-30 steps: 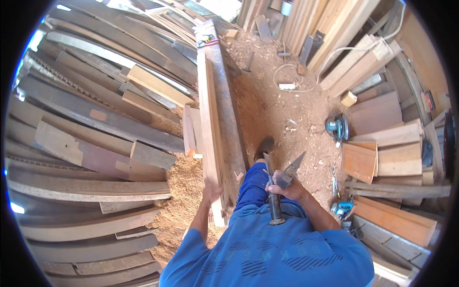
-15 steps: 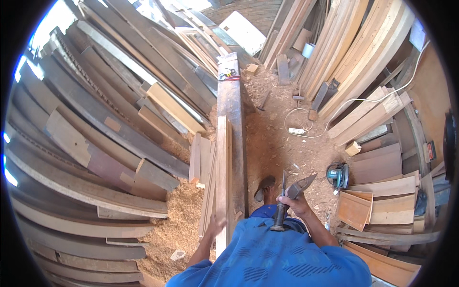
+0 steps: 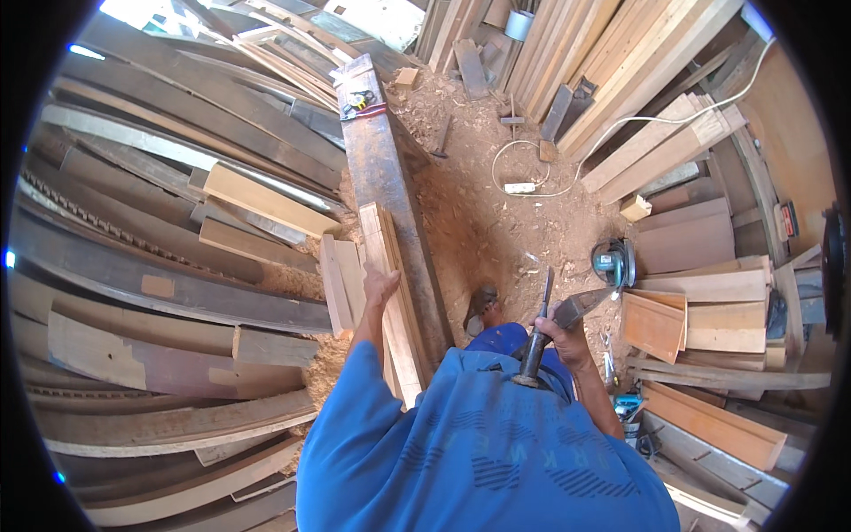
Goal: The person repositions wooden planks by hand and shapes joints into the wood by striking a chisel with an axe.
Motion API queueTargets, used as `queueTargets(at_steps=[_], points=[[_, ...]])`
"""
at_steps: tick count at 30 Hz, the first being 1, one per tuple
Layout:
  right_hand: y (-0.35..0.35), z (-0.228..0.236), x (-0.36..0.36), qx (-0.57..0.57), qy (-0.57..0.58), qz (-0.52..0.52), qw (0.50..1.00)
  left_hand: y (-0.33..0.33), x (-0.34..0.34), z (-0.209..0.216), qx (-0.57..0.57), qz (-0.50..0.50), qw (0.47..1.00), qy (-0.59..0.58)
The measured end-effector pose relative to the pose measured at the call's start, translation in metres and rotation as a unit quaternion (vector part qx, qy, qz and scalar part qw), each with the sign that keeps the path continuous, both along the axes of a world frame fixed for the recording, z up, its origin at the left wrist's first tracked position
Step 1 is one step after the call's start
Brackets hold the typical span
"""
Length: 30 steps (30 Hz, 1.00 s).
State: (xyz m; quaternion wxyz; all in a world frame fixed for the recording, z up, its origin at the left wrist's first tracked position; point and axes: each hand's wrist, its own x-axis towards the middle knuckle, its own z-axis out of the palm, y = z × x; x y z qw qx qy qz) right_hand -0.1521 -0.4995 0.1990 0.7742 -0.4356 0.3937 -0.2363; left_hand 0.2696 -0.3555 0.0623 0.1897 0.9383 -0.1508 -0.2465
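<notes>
My right hand [image 3: 565, 337] is closed round two tools at once. One is a chisel [image 3: 535, 353] with a dark handle flaring at its butt, its narrow blade pointing away from me. The other is a hammer [image 3: 581, 307]; its dark, tapered head juts out to the right, and its handle is largely hidden. My left hand [image 3: 381, 285] grips across a long, narrow wooden plank [image 3: 403, 350], one of a few lying side by side. These lie along a heavy, worn timber beam [image 3: 377, 160].
A tape measure [image 3: 361, 99] sits at the beam's far end. To the right, a green circular saw [image 3: 612, 262] stands on the shaving-covered floor. A white cable with a socket block [image 3: 519, 188] loops there. A loose hammer [image 3: 441, 137] lies beyond. Stacked boards [image 3: 160, 310] crowd the left.
My left hand has moved forward and come down on the plank. The right hand still carries the chisel and hammer. The whole view has turned and shifted.
</notes>
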Motion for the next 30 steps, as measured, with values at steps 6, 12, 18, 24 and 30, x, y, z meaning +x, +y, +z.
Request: queueTargets(at_steps=[6,12,18,24,30], points=[[0.010,-0.024,-0.022,-0.003,0.006,-0.067,0.998,0.025,-0.058,0.010,0.007,-0.036,0.998,0.042],[0.013,0.020,-0.005,-0.035,-0.026,0.031,0.999,0.129,-0.131,-0.032,0.054,-0.064,0.995,-0.048],[0.049,0.032,-0.003,-0.039,-0.043,0.086,0.995,0.162,-0.115,-0.029,-0.040,-0.181,0.975,0.122],[0.045,0.038,0.005,-0.044,-0.118,0.076,0.989,0.111,-0.124,0.041,0.153,-0.073,0.977,0.126],[0.082,0.036,0.052,-0.104,-0.189,0.105,0.971,0.169,-0.058,-0.003,0.173,-0.396,0.901,-0.043]])
